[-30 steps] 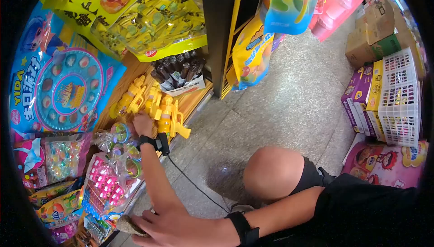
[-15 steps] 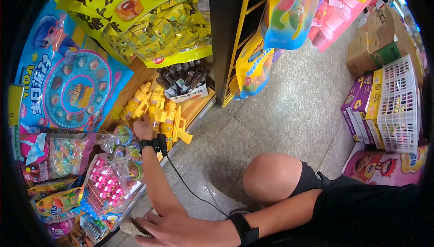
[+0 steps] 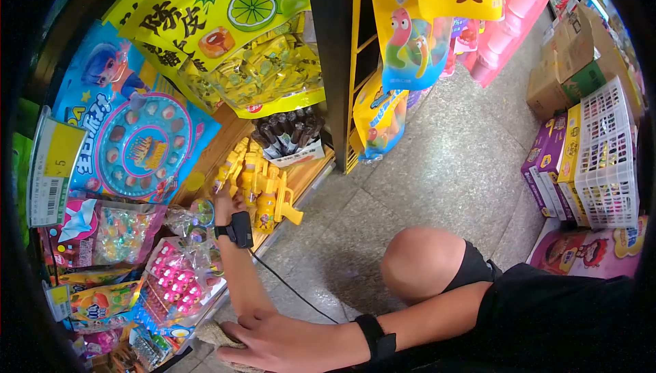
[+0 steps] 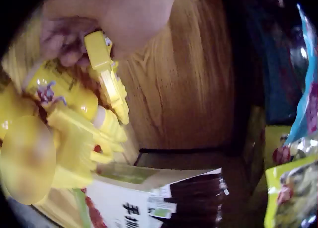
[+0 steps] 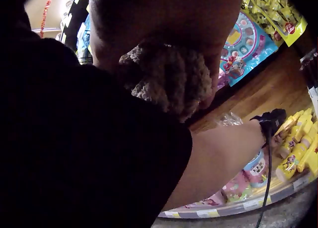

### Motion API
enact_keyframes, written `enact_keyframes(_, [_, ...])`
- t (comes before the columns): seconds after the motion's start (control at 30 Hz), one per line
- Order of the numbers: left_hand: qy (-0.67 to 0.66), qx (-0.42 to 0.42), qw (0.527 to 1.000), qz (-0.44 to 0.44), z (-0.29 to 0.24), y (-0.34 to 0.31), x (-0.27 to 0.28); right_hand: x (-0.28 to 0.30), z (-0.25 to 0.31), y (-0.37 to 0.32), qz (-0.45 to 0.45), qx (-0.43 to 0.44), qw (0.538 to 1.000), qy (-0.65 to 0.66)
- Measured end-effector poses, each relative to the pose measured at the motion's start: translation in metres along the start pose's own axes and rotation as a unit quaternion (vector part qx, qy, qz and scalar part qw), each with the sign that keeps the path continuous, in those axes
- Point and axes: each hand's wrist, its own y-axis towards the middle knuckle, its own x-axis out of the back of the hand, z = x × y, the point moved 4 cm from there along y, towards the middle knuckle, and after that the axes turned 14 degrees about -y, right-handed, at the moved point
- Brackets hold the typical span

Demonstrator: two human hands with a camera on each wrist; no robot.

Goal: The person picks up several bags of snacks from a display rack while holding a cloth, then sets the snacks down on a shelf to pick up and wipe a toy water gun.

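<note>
Curling its fingers round one yellow toy gun [image 4: 110, 81] in the heap on the wooden shelf [image 4: 184, 79], the left grip [image 3: 223, 202] holds it; the right grip [image 3: 273, 342] clutches a knitted cloth [image 5: 169, 79] lower down. A careless tug could tumble neighbouring toys [image 3: 268, 188] over the shelf edge.

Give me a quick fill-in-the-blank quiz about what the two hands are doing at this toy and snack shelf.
1. The left hand grips a ____ plastic toy gun on the wooden shelf.
2. A black cable runs from the black camera strapped to the ____ wrist.
3. The beige knitted cloth lies under the ____.
Missing words: yellow; left; right hand.
</note>
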Motion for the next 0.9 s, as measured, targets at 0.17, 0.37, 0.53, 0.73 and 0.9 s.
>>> enact_keyframes(0.17, [-0.186,0.032,0.976,0.108,0.023,-0.05,-0.043,-0.002,0.003,-0.009,0.033,-0.007,0.999,-0.008])
enact_keyframes(0.37, [-0.12,-0.015,0.97,0.213,0.042,-0.088,-0.063,-0.01,0.0,-0.012,0.019,-0.004,1.0,0.015])
enact_keyframes(0.53, [-0.034,-0.133,0.975,0.177,0.047,-0.144,-0.093,-0.013,-0.01,-0.015,0.174,-0.016,0.984,0.027])
enact_keyframes(0.73, [-0.012,-0.139,0.971,0.192,0.055,-0.208,-0.107,-0.004,-0.007,-0.013,0.128,0.001,0.992,0.003])
enact_keyframes(0.9, [-0.023,-0.125,0.967,0.22,0.074,-0.231,-0.105,0.005,-0.013,-0.008,0.067,-0.01,0.998,0.004])
